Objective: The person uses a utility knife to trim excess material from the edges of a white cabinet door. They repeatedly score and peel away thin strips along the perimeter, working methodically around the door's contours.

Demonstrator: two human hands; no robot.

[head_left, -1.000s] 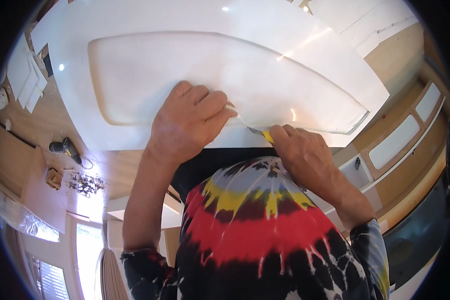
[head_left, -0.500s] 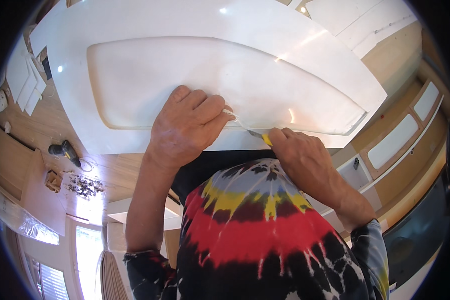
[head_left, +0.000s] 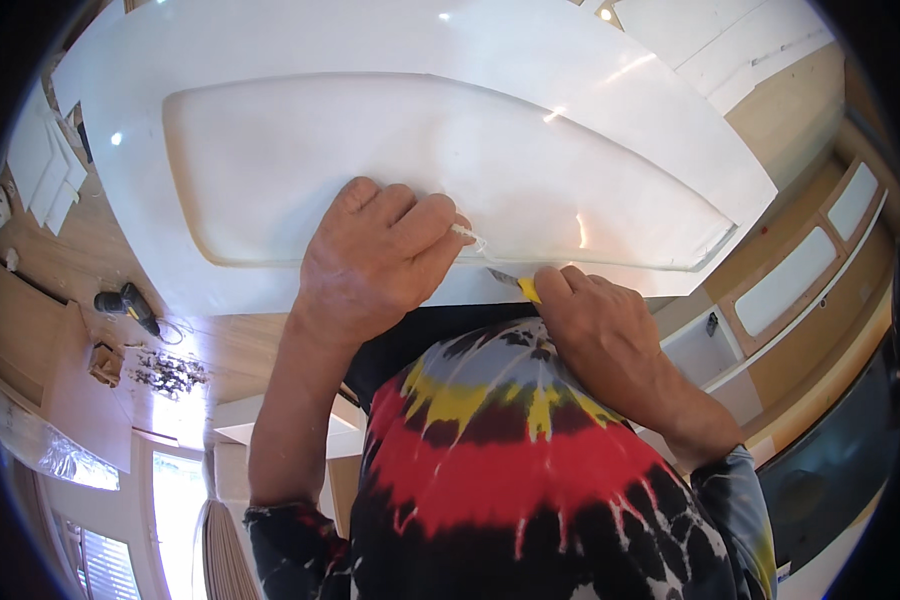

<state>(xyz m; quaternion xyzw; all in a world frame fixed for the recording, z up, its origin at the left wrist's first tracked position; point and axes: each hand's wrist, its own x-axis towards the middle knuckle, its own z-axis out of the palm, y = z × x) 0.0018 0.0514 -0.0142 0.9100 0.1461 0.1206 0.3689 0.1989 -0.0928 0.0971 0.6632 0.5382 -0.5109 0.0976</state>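
A large white panel [head_left: 300, 48] with a rounded recess lies in front of me. Over the recess's near edge, my left hand [head_left: 370, 245] is closed, pinching a thin white strip [head_left: 480, 241] whose curled end sticks out past the fingertips. Just to the right, my right hand [head_left: 602, 325] grips a yellow utility knife [head_left: 529, 289]. Its blade points left over the panel's near border, a little below the strip and apart from it. My fingers hide the rest of the strip and most of the knife handle.
On the wooden floor at left are a cordless drill [head_left: 130, 304], a small open box [head_left: 105, 363] and a heap of dark small pieces [head_left: 170, 371]. White offcuts [head_left: 48, 170] lie at far left. Cabinet frames with white panels [head_left: 788, 285] stand at right.
The strip no longer stretches to the blade; its end now curls loosely by my left fingers. My right hand and knife have moved slightly left and down. The panel has shifted slightly.
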